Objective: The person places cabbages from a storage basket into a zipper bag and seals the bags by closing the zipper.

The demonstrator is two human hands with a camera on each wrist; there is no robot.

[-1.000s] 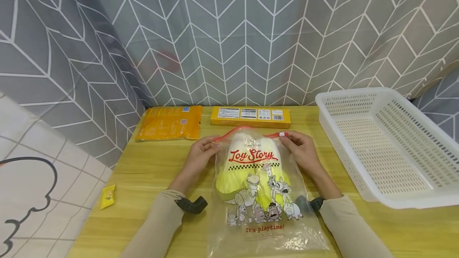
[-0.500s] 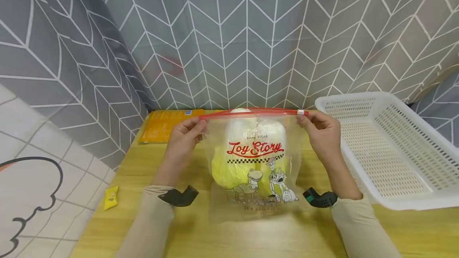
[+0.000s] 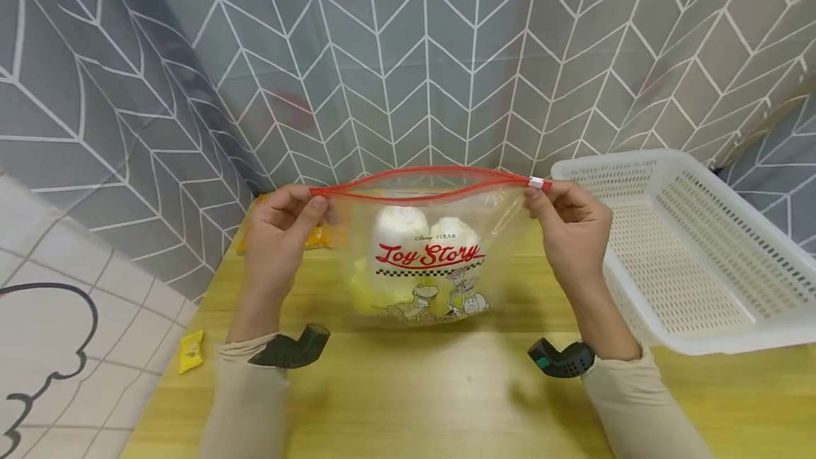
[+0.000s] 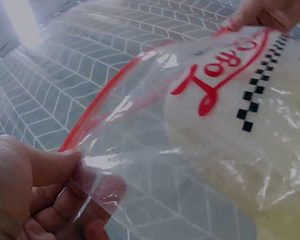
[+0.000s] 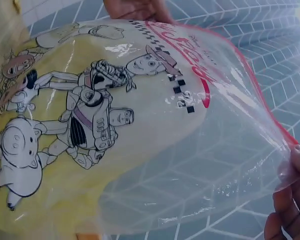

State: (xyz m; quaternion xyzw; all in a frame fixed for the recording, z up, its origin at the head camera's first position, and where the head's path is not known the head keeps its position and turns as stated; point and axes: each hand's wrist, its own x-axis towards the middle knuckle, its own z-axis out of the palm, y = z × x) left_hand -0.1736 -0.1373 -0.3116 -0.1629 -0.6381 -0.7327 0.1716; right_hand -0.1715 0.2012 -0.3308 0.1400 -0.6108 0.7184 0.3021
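A clear slider bag (image 3: 497,232) printed with "Toy Story" and cartoon figures hangs upright between my hands, its red-edged mouth parted in the middle. Pale, yellow-green leafy heads, apparently napa cabbage (image 3: 401,222), sit inside it. At the bag's left top corner my left hand (image 3: 280,239) pinches the red edge between thumb and fingers. My right hand (image 3: 574,232) pinches the right top corner, just by the white slider (image 3: 536,182). In the left wrist view the thumb presses the plastic against curled fingers. The right wrist view shows the right hand (image 5: 292,192) gripping the corner likewise.
A white perforated basket (image 3: 644,331) stands on the wooden table (image 3: 446,402) at the right. Partly hidden behind the bag and left hand is an orange packet (image 3: 319,238). A small yellow packet (image 3: 191,351) lies near the left edge. A patterned curtain (image 3: 421,55) hangs behind.
Both hands have moved apart and lifted the bag from lying on the table to upright. Its mouth has widened. The yellow box behind is now mostly covered by the bag.
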